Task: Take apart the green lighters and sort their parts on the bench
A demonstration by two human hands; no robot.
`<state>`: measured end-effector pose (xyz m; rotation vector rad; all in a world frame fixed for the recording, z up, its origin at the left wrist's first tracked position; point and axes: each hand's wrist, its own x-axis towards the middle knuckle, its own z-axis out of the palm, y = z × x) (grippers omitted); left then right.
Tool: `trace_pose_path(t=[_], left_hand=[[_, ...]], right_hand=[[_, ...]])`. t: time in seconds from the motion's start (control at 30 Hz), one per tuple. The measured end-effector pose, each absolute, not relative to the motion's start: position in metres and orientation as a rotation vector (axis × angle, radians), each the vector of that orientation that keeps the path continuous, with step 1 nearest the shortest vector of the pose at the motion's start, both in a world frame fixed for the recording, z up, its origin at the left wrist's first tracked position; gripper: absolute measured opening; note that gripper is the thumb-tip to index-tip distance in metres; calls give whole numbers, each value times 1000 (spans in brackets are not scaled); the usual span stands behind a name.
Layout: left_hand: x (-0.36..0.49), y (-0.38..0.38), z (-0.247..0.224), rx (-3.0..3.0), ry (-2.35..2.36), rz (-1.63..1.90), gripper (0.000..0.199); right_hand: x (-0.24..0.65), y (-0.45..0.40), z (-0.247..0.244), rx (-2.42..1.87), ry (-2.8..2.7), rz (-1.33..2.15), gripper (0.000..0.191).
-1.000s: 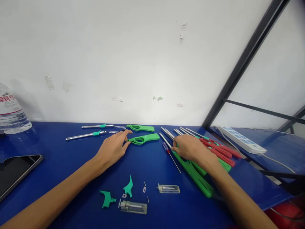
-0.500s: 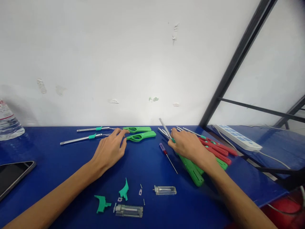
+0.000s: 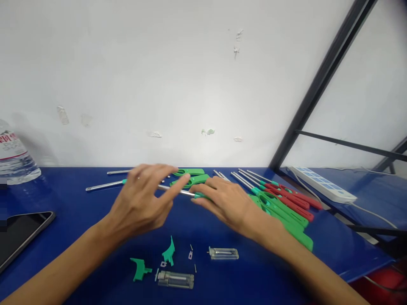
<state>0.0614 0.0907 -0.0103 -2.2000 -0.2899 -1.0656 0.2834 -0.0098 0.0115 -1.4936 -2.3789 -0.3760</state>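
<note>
My right hand [image 3: 227, 203] is wrapped round a green lighter whose metal tube [image 3: 186, 192] points left. My left hand [image 3: 146, 197] has its thumb and fingers apart beside the tube's far end, holding nothing that shows. Behind my hands lie two green handles [image 3: 199, 179], with metal rods [image 3: 104, 185] to the left. Several green lighters [image 3: 286, 212] and red lighters [image 3: 294, 201] lie in a bunch at the right. Nearer the front are green triggers [image 3: 140, 270], clear fuel tanks [image 3: 176, 279] and small pins. The screwdriver is hidden.
A phone [image 3: 22, 233] and a water bottle [image 3: 15, 156] stand or lie at the left. A white power strip [image 3: 322, 184] is at the right behind a black metal frame [image 3: 318, 93]. The white wall [image 3: 190, 76] borders the table's back edge.
My right hand has moved left with a lighter, whose tube now lies nearly level. My left hand has come nearer and opened beside the tube. The view has shifted slightly.
</note>
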Motion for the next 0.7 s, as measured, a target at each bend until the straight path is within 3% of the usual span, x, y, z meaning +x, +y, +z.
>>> trace_pose_path(t=[0.2, 0.33, 0.47, 0.57, 0.7], left_hand=[[71, 96, -24, -2418, -272, -692, 27], [52, 123, -17, -2384, -410, -670, 29], [44, 130, -14, -2337, -445, -720, 26], [53, 121, -22, -2340, -387, -721, 38], [63, 113, -28, -2384, -564, -531, 24]], right_hand=[[283, -9, 4, -1432, -2333, -265, 42], [303, -1, 8, -1714, -2251, -281, 57], [316, 9, 8, -1861, -2275, -304, 39], [314, 10, 6, -1800, -2300, -308, 36], [307, 7, 1, -1791, -2342, -371, 30]])
